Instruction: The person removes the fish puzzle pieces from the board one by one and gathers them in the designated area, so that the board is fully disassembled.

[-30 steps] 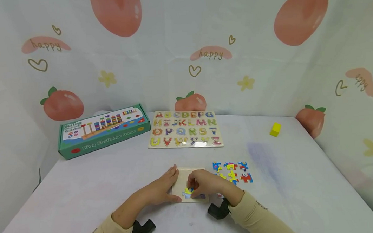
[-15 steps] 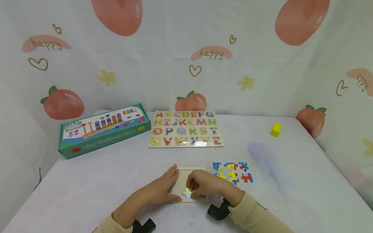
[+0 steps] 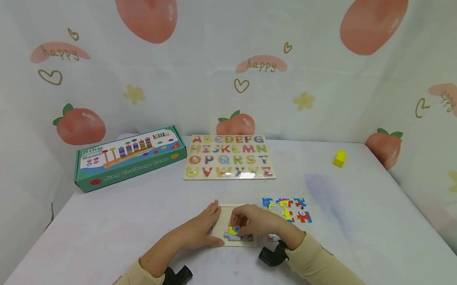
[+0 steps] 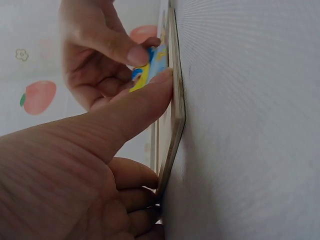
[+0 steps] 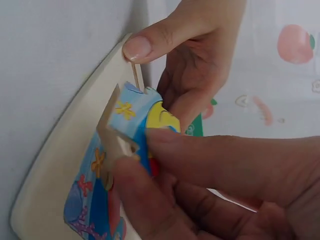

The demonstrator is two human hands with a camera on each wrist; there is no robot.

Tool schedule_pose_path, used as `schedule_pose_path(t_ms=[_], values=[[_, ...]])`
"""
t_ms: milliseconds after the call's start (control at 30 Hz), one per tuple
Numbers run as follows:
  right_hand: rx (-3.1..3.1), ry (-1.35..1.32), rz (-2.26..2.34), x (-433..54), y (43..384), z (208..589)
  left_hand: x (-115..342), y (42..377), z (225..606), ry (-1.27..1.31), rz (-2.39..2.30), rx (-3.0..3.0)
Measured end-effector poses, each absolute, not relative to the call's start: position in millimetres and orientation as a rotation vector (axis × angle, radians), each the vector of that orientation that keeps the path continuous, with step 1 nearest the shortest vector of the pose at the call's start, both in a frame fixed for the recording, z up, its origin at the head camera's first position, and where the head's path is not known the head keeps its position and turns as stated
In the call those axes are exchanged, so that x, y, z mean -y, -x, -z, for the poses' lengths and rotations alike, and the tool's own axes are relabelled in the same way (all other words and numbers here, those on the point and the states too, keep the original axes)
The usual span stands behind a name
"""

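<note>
A shallow wooden puzzle tray point(image 3: 224, 217) lies on the table in front of the person. The left hand point(image 3: 198, 229) steadies its left side, thumb on the near rim and fingers spread toward the far corner. Between thumb and forefinger the right hand point(image 3: 256, 219) pinches a jigsaw piece point(image 5: 131, 111) of light blue and yellow with a small starfish. That piece is tilted up over the tray in the right wrist view. Beside it, another jigsaw piece point(image 5: 86, 197) with coral and a starfish lies in the tray's near right corner.
Several loose jigsaw pieces point(image 3: 286, 203) lie right of the tray, and one more point(image 3: 273, 237) is by the right wrist. Behind stand an alphabet board point(image 3: 229, 156) and a green game box point(image 3: 130, 160). A yellow block point(image 3: 339, 158) sits at the back right.
The right hand has shifted slightly right and away with the piece, tilting it up; more of the near row shows beneath. The left hand stays on the tray. The head view has shifted slightly.
</note>
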State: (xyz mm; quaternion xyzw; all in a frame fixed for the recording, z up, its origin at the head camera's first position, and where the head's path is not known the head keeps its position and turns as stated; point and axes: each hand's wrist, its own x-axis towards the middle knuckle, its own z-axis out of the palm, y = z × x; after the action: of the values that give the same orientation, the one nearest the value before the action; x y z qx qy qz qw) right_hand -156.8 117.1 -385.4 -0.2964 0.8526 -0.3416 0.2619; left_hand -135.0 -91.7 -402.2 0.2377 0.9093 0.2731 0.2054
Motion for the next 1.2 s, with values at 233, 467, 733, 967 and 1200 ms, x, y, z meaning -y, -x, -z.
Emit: schedule_pose_path(t_ms=[233,467,733,967,1200], values=[[-2.267,0.764,1.023,-133,158,382,91,136,403,-0.657,-0.749,-2.532],[-2.254,0.695,1.076,-164,155,380,90,134,401,-0.646,-0.738,-2.542],[-2.302,0.610,1.174,-201,150,379,90,134,402,-0.639,-0.744,-2.543],[-2.326,0.529,1.203,-231,145,385,91,134,401,-0.634,-0.742,-2.537],[-2.277,0.510,1.242,-253,140,389,91,134,401,-0.632,-0.758,-2.523]])
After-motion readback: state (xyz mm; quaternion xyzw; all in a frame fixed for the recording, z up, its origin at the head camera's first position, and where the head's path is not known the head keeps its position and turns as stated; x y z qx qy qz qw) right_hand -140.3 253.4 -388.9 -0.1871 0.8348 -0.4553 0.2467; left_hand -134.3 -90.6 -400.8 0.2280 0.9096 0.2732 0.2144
